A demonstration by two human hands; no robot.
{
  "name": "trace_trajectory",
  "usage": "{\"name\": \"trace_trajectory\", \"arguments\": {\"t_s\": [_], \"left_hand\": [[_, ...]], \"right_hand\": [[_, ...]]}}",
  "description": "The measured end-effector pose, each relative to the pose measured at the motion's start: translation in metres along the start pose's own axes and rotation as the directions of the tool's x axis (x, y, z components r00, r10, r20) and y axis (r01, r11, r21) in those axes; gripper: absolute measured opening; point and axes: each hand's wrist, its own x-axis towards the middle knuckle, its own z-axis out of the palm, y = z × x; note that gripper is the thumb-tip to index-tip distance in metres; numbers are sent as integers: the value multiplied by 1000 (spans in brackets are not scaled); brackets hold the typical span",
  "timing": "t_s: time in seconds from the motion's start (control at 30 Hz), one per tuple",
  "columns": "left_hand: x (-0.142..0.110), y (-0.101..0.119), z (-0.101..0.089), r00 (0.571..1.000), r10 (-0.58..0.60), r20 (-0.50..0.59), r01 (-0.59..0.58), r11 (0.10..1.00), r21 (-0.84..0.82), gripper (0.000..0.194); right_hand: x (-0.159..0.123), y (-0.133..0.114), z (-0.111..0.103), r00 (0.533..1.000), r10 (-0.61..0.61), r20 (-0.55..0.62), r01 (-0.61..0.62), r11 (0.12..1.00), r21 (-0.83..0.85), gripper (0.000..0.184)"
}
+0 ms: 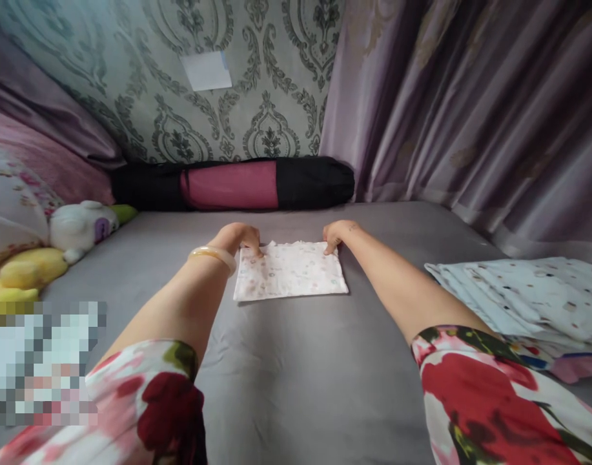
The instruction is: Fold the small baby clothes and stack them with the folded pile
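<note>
A white cloth with a small pastel print [293,274] lies folded into a flat rectangle on the grey bed sheet [300,374]. My left hand [244,237] is closed on its far left corner, the thumb on top and the other fingers curled past the edge. At the far right corner, my right hand [335,235] pinches the cloth in the same way. The far edge between both hands looks slightly ruffled. A pale bangle [212,256] circles my left wrist.
Folded light-blue printed fabric [532,297] is stacked at the right. Plush toys, one white [82,226] and one yellow [29,274], sit at the left. A long black and maroon bag [230,185] lies along the wall, beside purple curtains [445,97]. A blurred patch [48,361] covers something lower left.
</note>
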Motion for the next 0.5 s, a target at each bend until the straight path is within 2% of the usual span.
{"name": "trace_trajectory", "arguments": {"t_s": [0.1,0.2,0.37,0.5], "left_hand": [[-4,0,-1,985,-49,163,54,998,-26,41],[-14,6,-1,983,-20,181,24,999,-23,42],[-47,28,17,996,-81,33,80,997,17,42],[-79,49,33,983,-120,-142,128,991,50,35]], "right_hand": [[-7,-1,3,999,7,-52,-5,999,43,34],[-15,-5,10,993,24,-120,-8,992,130,40],[-37,-19,38,965,51,-257,-2,982,189,46],[-58,-23,69,891,56,-450,56,971,231,45]]}}
